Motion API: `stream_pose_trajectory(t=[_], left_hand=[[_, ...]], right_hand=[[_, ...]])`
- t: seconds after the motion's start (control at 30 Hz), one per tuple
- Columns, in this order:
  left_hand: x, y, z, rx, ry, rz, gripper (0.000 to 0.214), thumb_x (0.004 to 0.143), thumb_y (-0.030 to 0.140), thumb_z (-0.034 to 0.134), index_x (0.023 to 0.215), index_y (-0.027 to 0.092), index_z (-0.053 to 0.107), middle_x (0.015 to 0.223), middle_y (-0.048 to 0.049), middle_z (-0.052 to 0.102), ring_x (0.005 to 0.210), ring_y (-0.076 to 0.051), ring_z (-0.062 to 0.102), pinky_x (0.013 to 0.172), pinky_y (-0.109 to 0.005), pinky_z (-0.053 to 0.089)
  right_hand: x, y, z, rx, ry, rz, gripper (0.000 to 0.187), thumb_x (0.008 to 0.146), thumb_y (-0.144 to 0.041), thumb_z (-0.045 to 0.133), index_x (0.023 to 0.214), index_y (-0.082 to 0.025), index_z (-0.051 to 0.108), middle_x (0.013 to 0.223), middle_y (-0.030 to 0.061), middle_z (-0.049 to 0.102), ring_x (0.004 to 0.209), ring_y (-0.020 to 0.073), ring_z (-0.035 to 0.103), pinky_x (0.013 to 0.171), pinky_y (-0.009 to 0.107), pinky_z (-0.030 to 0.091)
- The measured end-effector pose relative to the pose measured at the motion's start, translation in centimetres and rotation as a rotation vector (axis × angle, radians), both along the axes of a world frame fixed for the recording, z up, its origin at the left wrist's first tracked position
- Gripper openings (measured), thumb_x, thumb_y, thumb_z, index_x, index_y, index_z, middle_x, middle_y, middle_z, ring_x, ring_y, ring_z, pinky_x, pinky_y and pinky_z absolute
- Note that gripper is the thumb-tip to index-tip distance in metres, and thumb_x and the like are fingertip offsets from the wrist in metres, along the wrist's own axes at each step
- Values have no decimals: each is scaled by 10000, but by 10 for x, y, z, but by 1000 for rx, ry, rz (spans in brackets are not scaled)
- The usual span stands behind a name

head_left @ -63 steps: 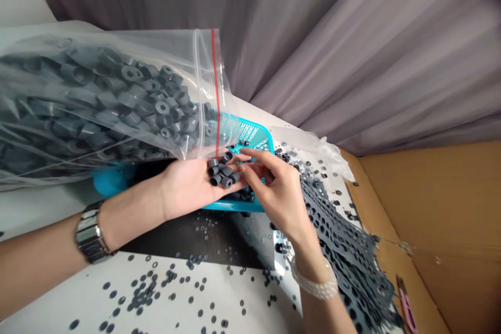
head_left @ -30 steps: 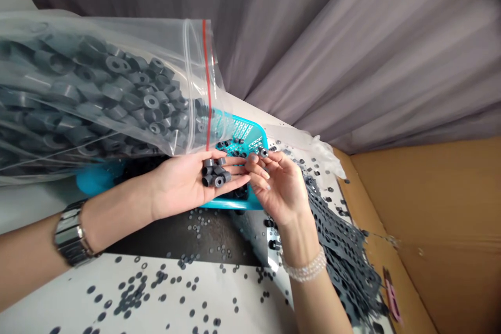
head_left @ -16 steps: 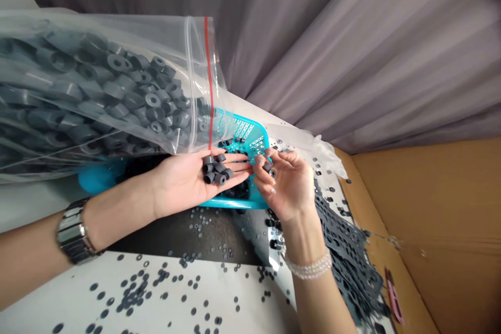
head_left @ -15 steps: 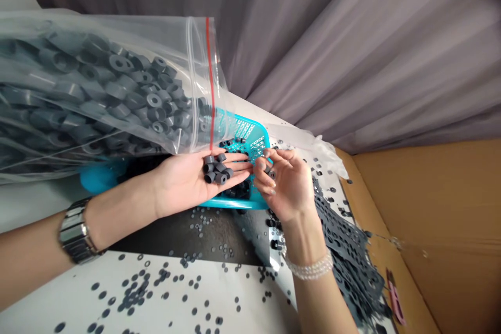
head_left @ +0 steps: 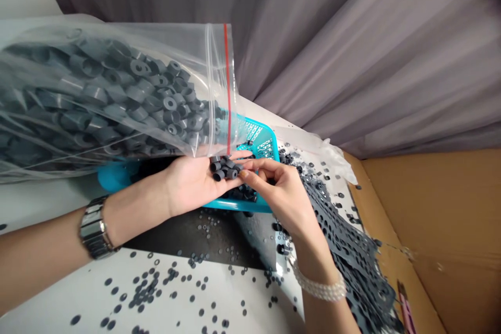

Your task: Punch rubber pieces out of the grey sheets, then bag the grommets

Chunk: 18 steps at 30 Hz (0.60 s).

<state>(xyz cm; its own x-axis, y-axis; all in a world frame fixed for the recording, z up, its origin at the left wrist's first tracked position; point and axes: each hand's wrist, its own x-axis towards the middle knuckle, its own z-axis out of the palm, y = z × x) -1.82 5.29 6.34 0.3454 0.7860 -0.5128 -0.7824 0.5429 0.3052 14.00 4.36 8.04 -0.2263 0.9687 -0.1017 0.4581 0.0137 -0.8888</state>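
Observation:
My left hand (head_left: 191,180) lies palm up with its fingers stretched out, holding several small dark grey ring-shaped spacers (head_left: 224,168) in a heap. Over those fingers, my right hand (head_left: 279,188) has thumb and fingertips pinched at a spacer on the edge of the heap. A large clear zip bag (head_left: 129,99), full of the same kind of spacers, lies just above my left hand, its red-striped mouth facing right. Beneath both hands is a turquoise perforated basket (head_left: 270,141) with dark pieces inside, partly hidden by the hands and bag.
Dark punched sheets (head_left: 344,250) are piled to the right of my right forearm. Small dark discs (head_left: 144,289) are scattered on the white tabletop. A pink-handled tool (head_left: 407,310) lies at lower right by a cardboard wall (head_left: 434,214). Grey curtain (head_left: 313,36) hangs behind.
My right hand has turned from palm up to palm down, and its fingertips have come to the heap on my left hand. The whole view has shifted slightly.

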Motion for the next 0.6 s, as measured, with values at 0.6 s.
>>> stream_pose_trajectory(t=[0.6], left_hand=[[-1,1,-4,43,-43,-49,306,908,122,391,1116,62,608,1040,-193,710,941,-253,697,909,-408,554]], right_hand=[[10,-5,9,341,-275,-24,183,856,-340,619,977,-227,698,532,-69,321,487,101,285,504,281,248]])
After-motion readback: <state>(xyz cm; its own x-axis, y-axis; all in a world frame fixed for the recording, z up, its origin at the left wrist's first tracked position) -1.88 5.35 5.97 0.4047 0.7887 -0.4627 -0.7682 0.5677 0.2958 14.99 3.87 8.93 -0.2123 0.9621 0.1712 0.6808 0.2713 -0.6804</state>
